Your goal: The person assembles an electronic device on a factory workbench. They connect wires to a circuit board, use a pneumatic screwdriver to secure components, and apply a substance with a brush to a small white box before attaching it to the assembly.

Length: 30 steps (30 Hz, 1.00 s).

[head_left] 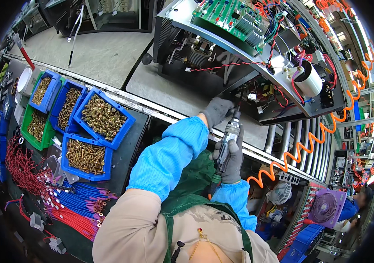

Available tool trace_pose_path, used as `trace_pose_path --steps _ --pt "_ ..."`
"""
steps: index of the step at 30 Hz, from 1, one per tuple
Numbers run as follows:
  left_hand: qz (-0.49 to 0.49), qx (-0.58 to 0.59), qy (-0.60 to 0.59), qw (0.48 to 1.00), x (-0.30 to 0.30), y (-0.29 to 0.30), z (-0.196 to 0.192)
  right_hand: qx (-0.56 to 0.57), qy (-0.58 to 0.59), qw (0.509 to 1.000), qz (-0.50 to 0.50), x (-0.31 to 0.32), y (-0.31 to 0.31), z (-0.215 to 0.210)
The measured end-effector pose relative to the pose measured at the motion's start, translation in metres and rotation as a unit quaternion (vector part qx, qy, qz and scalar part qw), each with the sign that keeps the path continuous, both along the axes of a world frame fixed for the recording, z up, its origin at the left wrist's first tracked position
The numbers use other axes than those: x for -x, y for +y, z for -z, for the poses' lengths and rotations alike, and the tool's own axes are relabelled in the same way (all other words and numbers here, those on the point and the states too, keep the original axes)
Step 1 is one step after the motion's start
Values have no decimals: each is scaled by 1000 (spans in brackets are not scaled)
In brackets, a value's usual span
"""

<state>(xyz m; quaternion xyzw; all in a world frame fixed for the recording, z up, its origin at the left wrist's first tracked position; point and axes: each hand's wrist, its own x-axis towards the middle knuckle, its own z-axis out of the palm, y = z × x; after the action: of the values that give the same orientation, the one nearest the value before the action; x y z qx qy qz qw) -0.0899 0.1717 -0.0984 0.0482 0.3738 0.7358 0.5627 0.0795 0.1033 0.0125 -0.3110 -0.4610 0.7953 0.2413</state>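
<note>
In a grey glove, my right hand (233, 162) is wrapped round an air screwdriver (227, 142), whose bit points up to the lower edge of an open metal cabinet (239, 33). My left hand (217, 111), also gloved, is at that edge just left of the bit. Its fingers are bent together; whatever they may hold is hidden. The cabinet carries a green circuit board (228, 19) on top, and a copper-coloured coil (201, 55) shows inside. Red twisted wires (231, 65) hang across the opening. Near the cabinet's right end stands a white-sided cylinder (308, 81).
Blue bins of screws (86, 153) and a green bin (38, 129) stand on the left bench, beside bundles of red wires (71, 215) and blue wires (79, 197). An orange coiled hose (303, 151) crosses the rollers (299, 147) at right. A purple fan (326, 206) stands lower right.
</note>
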Motion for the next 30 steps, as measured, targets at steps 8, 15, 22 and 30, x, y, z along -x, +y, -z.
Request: trace_pose_path --steps 8,15,22,30 --pt "-55 49 595 801 -4 -52 -14 4 -8 1000 -1 5 2 -7" --pt "19 107 87 990 -10 -59 -40 11 15 1000 -21 1 7 0" --pt "-13 -17 -4 1000 -11 -67 -25 43 40 998 -31 -5 11 -3" --pt "-39 6 0 999 -19 -62 -34 78 86 992 -54 -19 19 3"
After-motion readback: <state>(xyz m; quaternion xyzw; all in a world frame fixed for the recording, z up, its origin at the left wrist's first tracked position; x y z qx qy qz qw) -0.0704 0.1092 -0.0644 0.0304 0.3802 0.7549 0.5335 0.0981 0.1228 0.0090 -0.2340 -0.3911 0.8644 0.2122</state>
